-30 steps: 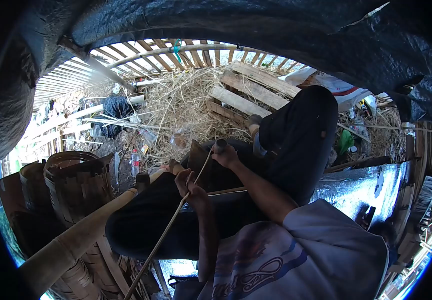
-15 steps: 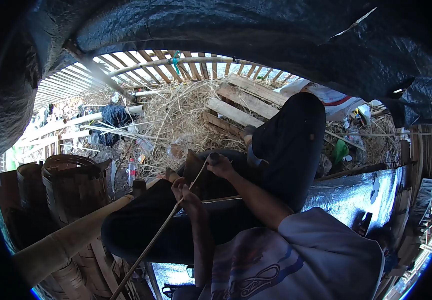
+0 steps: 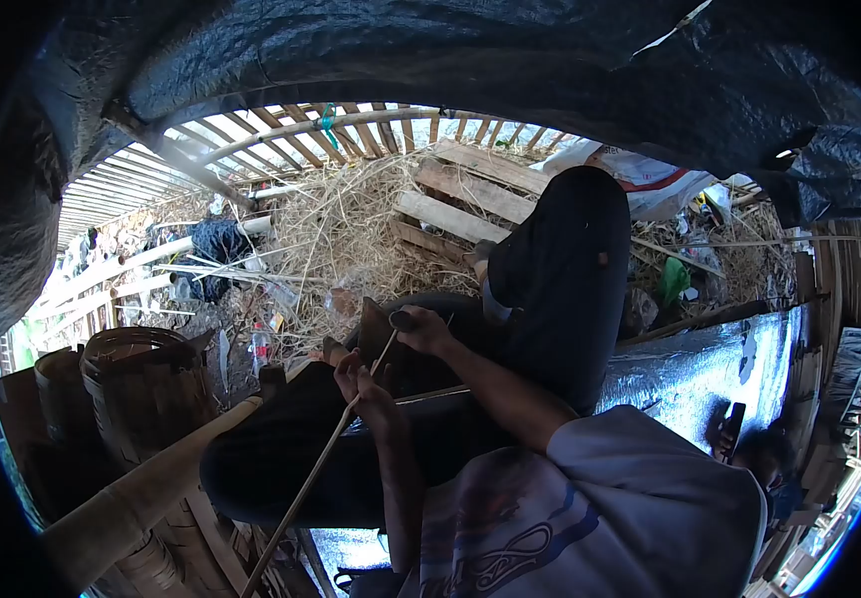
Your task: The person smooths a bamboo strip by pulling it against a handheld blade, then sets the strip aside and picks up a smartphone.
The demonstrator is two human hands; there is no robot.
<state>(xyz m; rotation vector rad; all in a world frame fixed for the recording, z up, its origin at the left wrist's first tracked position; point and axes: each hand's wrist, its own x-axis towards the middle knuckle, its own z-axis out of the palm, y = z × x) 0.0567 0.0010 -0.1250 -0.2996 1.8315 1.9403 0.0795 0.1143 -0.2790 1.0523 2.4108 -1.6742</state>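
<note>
A long thin bamboo strip (image 3: 303,490) slants up from the bottom edge past my lap. My left hand (image 3: 369,391) is closed round it near its upper end, fingers curled. Just above and to the right, my right hand (image 3: 429,333) grips a dark, round-ended handle (image 3: 404,321); the rest of that tool is hard to make out. The strip's tip reaches up beside this handle. Another thin pale strip or edge (image 3: 435,395) lies across my thigh, behind my left wrist. A brown flat piece (image 3: 375,325) stands just beyond my hands.
A thick bamboo pole (image 3: 156,478) runs along my left, near rolled bamboo sheets (image 3: 142,384). Ahead lie straw (image 3: 336,224), wooden slats (image 3: 445,216) and a slatted fence (image 3: 351,130). Black sheeting (image 3: 450,50) hangs overhead. Another person (image 3: 764,458) is partly visible at right.
The view has shifted slightly, so the surroundings sit a little further left. Both hands keep their grips, with the left still round the strip. The dark object near the person at right stands more upright.
</note>
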